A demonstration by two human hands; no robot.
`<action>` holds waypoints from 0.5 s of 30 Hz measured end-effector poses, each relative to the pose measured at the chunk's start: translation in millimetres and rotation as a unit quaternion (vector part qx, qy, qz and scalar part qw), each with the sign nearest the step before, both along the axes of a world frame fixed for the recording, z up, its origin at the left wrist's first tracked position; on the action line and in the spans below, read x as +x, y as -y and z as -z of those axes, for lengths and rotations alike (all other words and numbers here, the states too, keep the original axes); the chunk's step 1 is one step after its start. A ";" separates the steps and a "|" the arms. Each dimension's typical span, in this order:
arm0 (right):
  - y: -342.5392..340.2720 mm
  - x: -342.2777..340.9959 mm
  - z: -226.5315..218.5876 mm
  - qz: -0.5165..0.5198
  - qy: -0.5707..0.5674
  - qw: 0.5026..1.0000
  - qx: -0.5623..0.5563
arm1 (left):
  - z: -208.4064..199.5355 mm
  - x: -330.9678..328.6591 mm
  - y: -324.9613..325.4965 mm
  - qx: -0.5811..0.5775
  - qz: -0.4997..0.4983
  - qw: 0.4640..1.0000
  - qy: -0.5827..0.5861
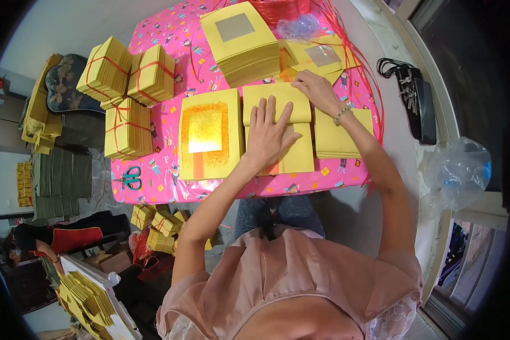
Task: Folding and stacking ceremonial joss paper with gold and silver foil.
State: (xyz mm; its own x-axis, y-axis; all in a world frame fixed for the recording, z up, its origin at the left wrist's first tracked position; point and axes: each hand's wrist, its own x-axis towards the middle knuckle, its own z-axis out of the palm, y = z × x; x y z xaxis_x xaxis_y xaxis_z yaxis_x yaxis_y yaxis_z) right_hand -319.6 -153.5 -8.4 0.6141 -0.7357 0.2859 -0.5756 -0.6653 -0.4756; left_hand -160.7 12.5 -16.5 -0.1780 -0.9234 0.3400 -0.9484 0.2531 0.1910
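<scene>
My left hand [269,135] lies flat with fingers spread on a yellow paper sheet [297,150], whose far part is folded over toward me. At the far right corner of that fold is my right hand [318,93], a bead bracelet on its wrist. Its fingers are curled together; what they pinch, if anything, is hidden. To the left lies a pile of yellow paper [185,130] with a shiny gold square [205,133] and orange speckles on top. A flat stack of plain yellow paper [343,133] sits to the right.
Beyond my hands stands a tall yellow paper stack [246,54]. Bundles tied with red string [128,129] stand at the left, near green-handled scissors [132,178]. Red strips [374,107] hang along the right edge. Keys [407,88] lie on the ledge. Another person [39,246] is at lower left.
</scene>
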 end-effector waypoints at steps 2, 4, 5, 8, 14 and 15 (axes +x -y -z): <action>1.1 1.5 0.0 0.002 0.005 1.000 0.007 | 0.4 0.6 1.4 0.001 -0.003 1.000 -0.006; 2.7 2.5 -1.0 0.005 0.010 1.000 0.014 | 0.0 1.1 3.3 0.010 0.000 1.000 -0.009; 3.6 3.0 -1.6 0.007 0.007 1.000 0.023 | -0.2 1.1 3.8 0.009 -0.001 1.000 -0.009; 7.6 3.4 -0.4 0.015 0.006 0.999 0.045 | 1.3 0.3 6.0 0.013 -0.002 1.000 -0.016; 10.7 7.5 -2.0 0.024 -0.001 0.997 0.072 | 3.8 0.5 6.9 0.012 -0.013 1.000 -0.016; 11.7 7.0 -1.5 0.024 -0.003 0.997 0.076 | 3.8 0.2 7.0 0.013 -0.012 1.000 -0.018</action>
